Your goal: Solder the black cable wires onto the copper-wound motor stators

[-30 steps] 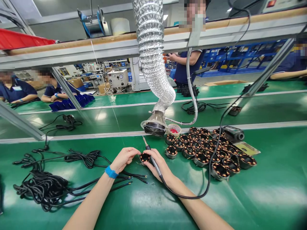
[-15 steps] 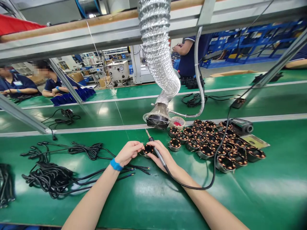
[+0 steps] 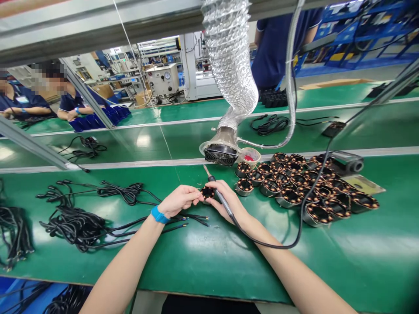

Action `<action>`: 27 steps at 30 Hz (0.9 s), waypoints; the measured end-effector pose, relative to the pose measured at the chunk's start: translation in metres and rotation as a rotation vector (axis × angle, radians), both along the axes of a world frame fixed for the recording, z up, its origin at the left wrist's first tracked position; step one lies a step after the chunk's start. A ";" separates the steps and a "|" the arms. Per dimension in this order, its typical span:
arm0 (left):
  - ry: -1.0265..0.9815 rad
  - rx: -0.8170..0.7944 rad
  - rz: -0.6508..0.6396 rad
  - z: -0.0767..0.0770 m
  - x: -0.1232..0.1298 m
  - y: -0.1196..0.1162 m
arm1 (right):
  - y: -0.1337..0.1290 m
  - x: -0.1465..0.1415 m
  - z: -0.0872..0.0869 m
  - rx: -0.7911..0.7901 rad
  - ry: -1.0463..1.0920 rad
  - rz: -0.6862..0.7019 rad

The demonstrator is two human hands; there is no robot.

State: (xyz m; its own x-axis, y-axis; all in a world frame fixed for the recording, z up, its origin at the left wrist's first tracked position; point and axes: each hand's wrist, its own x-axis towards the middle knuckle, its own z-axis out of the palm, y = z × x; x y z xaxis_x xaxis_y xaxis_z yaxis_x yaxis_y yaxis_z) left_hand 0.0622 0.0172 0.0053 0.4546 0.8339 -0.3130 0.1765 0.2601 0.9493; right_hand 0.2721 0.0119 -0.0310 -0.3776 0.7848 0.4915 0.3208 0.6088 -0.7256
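Since the earlier frame, the view had tilted downward, bringing the near edge of the green bench [image 3: 203,266] into sight, while both hands remained together at the bench's middle. The left hand [image 3: 178,201], with a blue wristband [image 3: 159,215], pinched a small wound coil [image 3: 207,192] between thumb and fingertips, fingers curled close. The right hand [image 3: 229,201] was closed around a soldering iron [image 3: 218,195], its tip pointing up and away, and its fingers also touched the coil, which was held just above the bench surface. A batch of similar coils [image 3: 304,185] lay to the right. Black cables [image 3: 81,218] lay to the left. An extraction duct [image 3: 229,78] hung just beyond the hands.
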 end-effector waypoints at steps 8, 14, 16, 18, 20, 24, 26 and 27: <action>0.018 0.256 0.192 0.038 -0.043 -0.004 | 0.000 0.003 0.002 0.028 -0.004 -0.021; 0.321 0.432 -0.072 0.030 -0.025 -0.016 | 0.003 0.005 -0.002 0.041 0.005 -0.081; 0.483 0.528 -0.146 0.024 -0.019 -0.018 | 0.003 0.005 -0.003 0.042 0.003 -0.097; 0.573 0.639 -0.227 0.017 -0.015 -0.019 | 0.003 0.005 -0.004 0.044 0.001 -0.114; 0.567 0.689 -0.333 0.011 -0.014 -0.018 | 0.003 0.005 -0.005 0.047 0.003 -0.132; 0.528 0.711 -0.459 0.003 -0.007 -0.020 | 0.001 0.004 -0.006 0.045 0.000 -0.156; 0.538 0.712 -0.445 0.001 -0.002 -0.022 | 0.000 0.004 -0.006 0.049 -0.004 -0.166; 0.541 0.708 -0.423 0.001 0.000 -0.023 | 0.000 0.004 -0.005 0.051 -0.006 -0.167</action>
State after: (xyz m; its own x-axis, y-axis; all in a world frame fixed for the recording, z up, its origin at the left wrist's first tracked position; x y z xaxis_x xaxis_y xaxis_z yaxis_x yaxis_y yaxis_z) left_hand 0.0620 -0.0063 0.0062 0.7009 0.7108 -0.0582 0.5807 -0.5214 0.6252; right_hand 0.2766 0.0118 -0.0365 -0.2475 0.8106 0.5307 0.4248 0.5830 -0.6925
